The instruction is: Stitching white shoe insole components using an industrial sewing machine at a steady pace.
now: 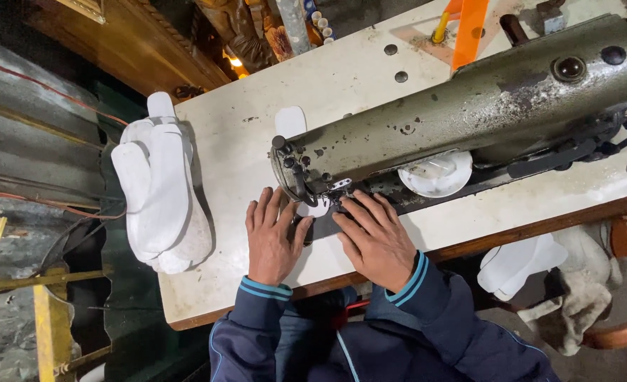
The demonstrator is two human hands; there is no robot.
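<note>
A small white fabric piece lies on a dark piece under the needle end of an old grey-green sewing machine, at the front of a worn white table. Both of the person's hands rest on the work. The left hand lies flat with fingers spread, palm down, just left of the needle, gripping nothing. The right hand also lies open and flat, its fingertips pressing the fabric close to the presser foot. Neither hand is closed around anything; both hold the pieces down by pressure alone.

To do this step well, the fingers would best stay flat and to either side of the needle, never in its path, steering the white piece lightly rather than pulling it, so the seam follows the curved edge and the two layers do not slip apart. The right fingertips look very near the foot, which calls for slow feeding.

A white round dish sits under the machine's arm, to the right of the hands. A stack of white cut pieces lies at the table's left edge, well apart from the work, and a single white cut piece lies behind the machine head. An orange ruler rests at the far side. More white cloth hangs below the table on the right.
</note>
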